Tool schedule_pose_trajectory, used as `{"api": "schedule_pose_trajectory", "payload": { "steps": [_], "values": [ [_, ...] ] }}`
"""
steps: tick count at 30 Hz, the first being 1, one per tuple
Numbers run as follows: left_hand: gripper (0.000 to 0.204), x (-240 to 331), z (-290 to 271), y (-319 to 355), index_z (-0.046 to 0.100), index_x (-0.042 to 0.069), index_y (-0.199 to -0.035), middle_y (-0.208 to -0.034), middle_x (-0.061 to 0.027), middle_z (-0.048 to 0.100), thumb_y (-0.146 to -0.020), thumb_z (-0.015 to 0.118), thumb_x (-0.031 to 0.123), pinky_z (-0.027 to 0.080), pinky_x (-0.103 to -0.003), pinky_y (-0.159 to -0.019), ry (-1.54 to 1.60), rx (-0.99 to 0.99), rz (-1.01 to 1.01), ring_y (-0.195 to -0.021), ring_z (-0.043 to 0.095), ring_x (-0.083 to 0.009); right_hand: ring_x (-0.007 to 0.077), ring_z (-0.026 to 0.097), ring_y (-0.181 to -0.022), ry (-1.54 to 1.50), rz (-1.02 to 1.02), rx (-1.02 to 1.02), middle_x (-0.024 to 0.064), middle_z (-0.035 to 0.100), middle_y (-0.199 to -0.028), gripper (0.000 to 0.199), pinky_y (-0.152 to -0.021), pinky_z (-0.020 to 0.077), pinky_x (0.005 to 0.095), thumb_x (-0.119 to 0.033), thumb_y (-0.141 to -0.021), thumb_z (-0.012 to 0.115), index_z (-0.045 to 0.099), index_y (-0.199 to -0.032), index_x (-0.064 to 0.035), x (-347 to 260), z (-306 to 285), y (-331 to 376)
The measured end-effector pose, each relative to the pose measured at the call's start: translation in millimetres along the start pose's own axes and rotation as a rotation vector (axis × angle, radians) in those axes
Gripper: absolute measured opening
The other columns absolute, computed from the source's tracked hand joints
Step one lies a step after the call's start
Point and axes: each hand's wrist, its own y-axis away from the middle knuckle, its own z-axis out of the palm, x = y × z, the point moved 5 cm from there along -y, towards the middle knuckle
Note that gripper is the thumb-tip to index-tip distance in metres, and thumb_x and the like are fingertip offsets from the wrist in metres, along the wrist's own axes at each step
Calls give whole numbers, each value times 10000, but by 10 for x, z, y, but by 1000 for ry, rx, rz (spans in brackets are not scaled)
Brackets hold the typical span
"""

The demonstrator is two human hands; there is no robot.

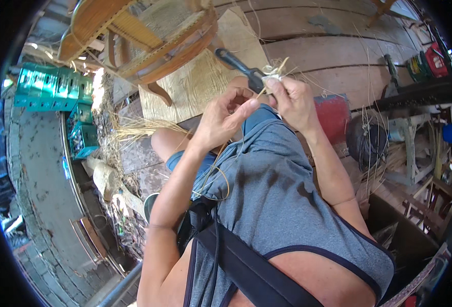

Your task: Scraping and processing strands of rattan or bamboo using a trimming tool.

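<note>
The left hand (223, 120) pinches a pale straw strand (221, 153) trailing over the grey shirt (272, 194). The right hand (292, 100) presses fingertips onto a straw knot (273, 71) beside the dark-handled tool (241, 66). Beyond lie a plywood sheet (200, 82) and a wooden chair (144, 36).

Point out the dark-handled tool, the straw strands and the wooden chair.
dark-handled tool (237, 65): head view, middle of its handle.
straw strands (273, 69): head view, bundle at the right fingertips.
wooden chair (177, 50): head view, seat rim.
</note>
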Motion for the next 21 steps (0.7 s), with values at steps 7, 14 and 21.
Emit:
{"api": "schedule_pose_trajectory", "payload": {
  "steps": [7, 14, 21],
  "values": [
    [245, -222, 284, -123, 611, 20, -848, -628, 35, 544, -964, 592, 234, 392, -202, -470, 97, 24, -89, -525, 487, -41, 164, 596, -538, 51, 69, -37, 96, 610, -594, 311, -507, 457, 305, -234, -957, 540, 653, -813, 17, 139, 27, 165],
    [212, -84, 295, -53, 597, -6, -740, -531, -134, 532, -889, 616, 144, 397, -321, -440, -318, 102, 150, -433, 514, -166, 206, 611, -538, 87, 77, -46, 121, 617, -606, 292, -505, 452, 338, -234, -944, 555, 657, -812, 5, 225, 98, 225],
    [207, -11, 160, 214, 579, -5, -732, -537, -121, 529, -888, 612, 128, 404, -314, -454, -324, 128, 163, -445, 510, -171, 60, 514, -463, -179, 266, -87, 22, 577, -567, 322, -409, 381, 235, -249, -959, 549, 663, -783, -4, 332, 120, 122]
  ]
}}
